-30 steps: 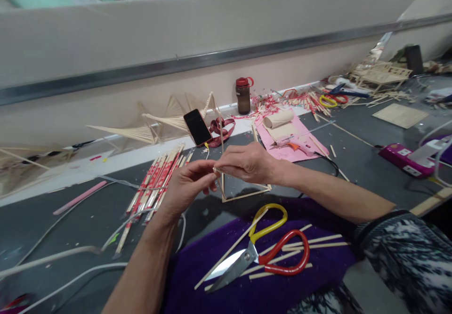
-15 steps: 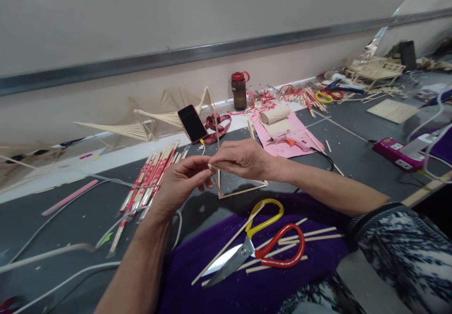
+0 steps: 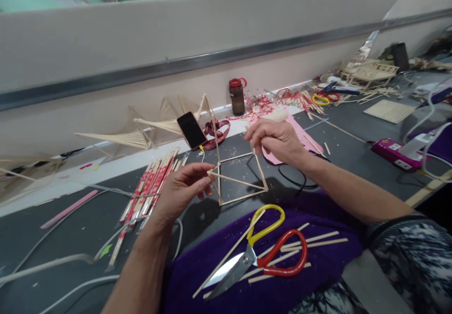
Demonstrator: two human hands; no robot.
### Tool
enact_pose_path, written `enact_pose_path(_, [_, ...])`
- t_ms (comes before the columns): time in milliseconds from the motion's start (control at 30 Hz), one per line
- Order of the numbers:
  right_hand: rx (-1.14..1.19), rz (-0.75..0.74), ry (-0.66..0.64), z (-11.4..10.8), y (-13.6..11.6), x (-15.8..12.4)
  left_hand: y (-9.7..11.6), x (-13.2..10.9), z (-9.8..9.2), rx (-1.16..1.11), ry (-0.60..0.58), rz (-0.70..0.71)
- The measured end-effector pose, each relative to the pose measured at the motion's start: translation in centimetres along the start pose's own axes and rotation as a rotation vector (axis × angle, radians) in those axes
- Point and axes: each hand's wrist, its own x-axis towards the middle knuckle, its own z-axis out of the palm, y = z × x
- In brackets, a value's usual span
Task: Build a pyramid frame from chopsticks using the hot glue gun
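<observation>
A small frame of thin wooden sticks point(image 3: 239, 181) stands on the dark table in front of me. My left hand point(image 3: 181, 191) pinches the near-left corner of this stick frame with thumb and fingers closed. My right hand point(image 3: 277, 140) is up at the frame's far right corner, fingers curled, and what they hold is hidden. Scissors with a yellow and a red handle point(image 3: 263, 248) lie on the purple cloth point(image 3: 318, 267) below, among loose sticks.
A bundle of red-wrapped chopsticks point(image 3: 151, 187) lies left of my left hand. Behind are a phone point(image 3: 191, 130), a brown bottle point(image 3: 237, 96), a pink sheet point(image 3: 306, 137) and stick models point(image 3: 141, 132). White cables point(image 3: 52, 262) cross the left. A magenta box point(image 3: 395, 154) sits right.
My right hand has left the frame's near-left corner and moved up and right to its far corner. The left hand keeps its pinch on the corner.
</observation>
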Motion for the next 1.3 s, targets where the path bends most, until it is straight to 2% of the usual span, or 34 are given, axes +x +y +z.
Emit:
enact_pose_path(167, [-0.044,0.271,-0.010,-3.9,1.2,-2.0,0.2,-0.1,-0.1,0.041,0.009,-0.025])
enact_pose_path(300, [-0.084,0.434,0.151,-7.3,3.2,-2.9,0.2,0.0,-0.4,0.078,0.036,-0.066])
enact_pose_path(367, [-0.074,0.481,0.250,-9.3,4.6,-3.2,0.0,0.0,-0.6,0.102,0.040,-0.062])
enact_pose_path(467, [-0.130,0.521,0.330,-12.2,6.8,-3.8,-0.2,0.2,-0.7,0.121,0.073,-0.045])
enact_pose_path(533, [-0.214,0.568,0.345,-13.7,8.1,-4.3,-0.3,0.2,-0.6,0.137,0.093,-0.049])
enact_pose_path(600, [-0.329,0.644,0.306,-14.8,9.1,-4.9,-0.2,0.2,-0.5,0.160,0.102,-0.063])
enact_pose_path(667, [-0.497,0.738,0.169,-15.2,9.8,-5.3,-0.1,0.2,-0.3,0.176,0.136,-0.065])
enact_pose_path(767, [-0.761,0.818,-0.090,-14.6,10.6,-5.5,0.1,0.0,0.1,0.163,0.166,-0.049])
enact_pose_path(833, [-0.842,0.830,-0.167,-13.8,11.0,-5.3,0.1,0.0,0.1,0.145,0.147,-0.043])
enact_pose_path(933, [-0.841,0.855,-0.182,-13.0,11.3,-5.0,-0.1,0.1,-0.3,0.137,0.098,-0.042])
enact_pose_path(1067, [-0.738,0.884,-0.156,-13.2,11.1,-4.9,-0.4,0.3,-0.8,0.141,0.070,-0.041])
enact_pose_path(1300, [-0.347,0.856,0.104,-14.0,10.5,-5.5,-0.6,0.4,-0.8,0.139,0.062,-0.030])
